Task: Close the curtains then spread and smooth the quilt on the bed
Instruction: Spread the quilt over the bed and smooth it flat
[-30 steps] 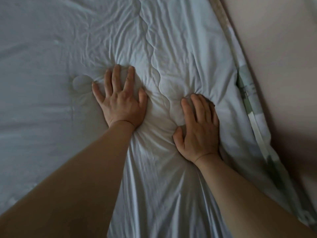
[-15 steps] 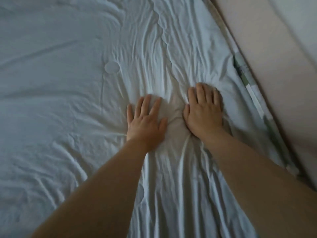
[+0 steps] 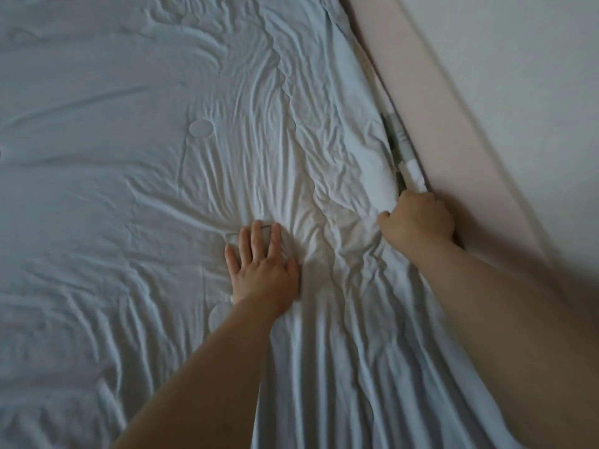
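While the left hand (image 3: pixel 264 268) lies flat on the quilt (image 3: pixel 129 189) just below the centre of the frame, palm down with fingers extended and slightly spread, the right hand (image 3: pixel 418 220) sits at centre right with its fingers curled closed around the quilt's edge. The quilt, pale blue-grey, fills the whole left and centre of the frame. Its visible edge runs diagonally from the top centre down toward the lower right, following the padded bed frame (image 3: pixel 453 140) that crosses the upper right. Between that edge and the frame, just above the right hand, a narrow strip of patterned fabric (image 3: pixel 403 147) in green and white shows. A wavy stitched seam (image 3: pixel 285 92) descends from the top centre toward the area between the hands. Creases fan outward from the left hand and run in long parallel folds toward the bottom edge. Round stitched circles (image 3: pixel 201 132) mark the surface at centre left; another lies partly under the left fingers. Both bare forearms enter from the bottom, the right one blurred.
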Motion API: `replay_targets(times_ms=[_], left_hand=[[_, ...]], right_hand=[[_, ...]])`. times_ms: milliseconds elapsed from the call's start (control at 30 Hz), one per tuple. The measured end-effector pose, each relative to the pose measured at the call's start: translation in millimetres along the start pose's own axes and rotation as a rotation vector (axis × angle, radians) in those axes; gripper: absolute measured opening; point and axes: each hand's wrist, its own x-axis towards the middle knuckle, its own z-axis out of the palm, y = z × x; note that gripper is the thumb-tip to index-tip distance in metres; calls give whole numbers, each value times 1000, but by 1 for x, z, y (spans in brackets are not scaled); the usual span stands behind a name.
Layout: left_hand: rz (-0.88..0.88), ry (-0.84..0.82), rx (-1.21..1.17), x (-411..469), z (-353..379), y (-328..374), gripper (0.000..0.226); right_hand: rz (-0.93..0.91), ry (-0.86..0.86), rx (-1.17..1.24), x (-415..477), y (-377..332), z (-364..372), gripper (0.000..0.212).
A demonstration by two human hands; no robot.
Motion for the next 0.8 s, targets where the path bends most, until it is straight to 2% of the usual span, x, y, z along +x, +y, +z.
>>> replay_targets(times_ms=[67,133,233,333,400,433,533,600,700,800], left_hand=[[-8,64,-31,-7,2,3,66],[15,145,-73,-17,5,7,66],[105,243,-72,-27,7,10,70],[125,271,-24,-30,10,1,70],[76,256,18,-34,17,-14,69],[47,248,32,-36,20,-21,69],[17,232,72,-43,30,-35,69],[19,231,76,-44,31,-37,69],[5,233,75,-43,35,-35,68],[1,250,87,-42,38,-34,68]], right_hand=[[-13,-6,122,-2,-1,-5,33],[1,122,209,-4,8,-12,27],[-24,290,14,-4,30,-13,41],[-30,198,-125,-3,34,-4,57],[-22,114,-178,-5,24,3,61],[-62,149,-231,-7,19,6,58],[-336,330,-253,-23,-2,26,45],[-468,293,-126,-46,-22,44,49],[-402,160,-29,-79,-36,67,62],[-357,142,-41,-86,-27,79,67]])
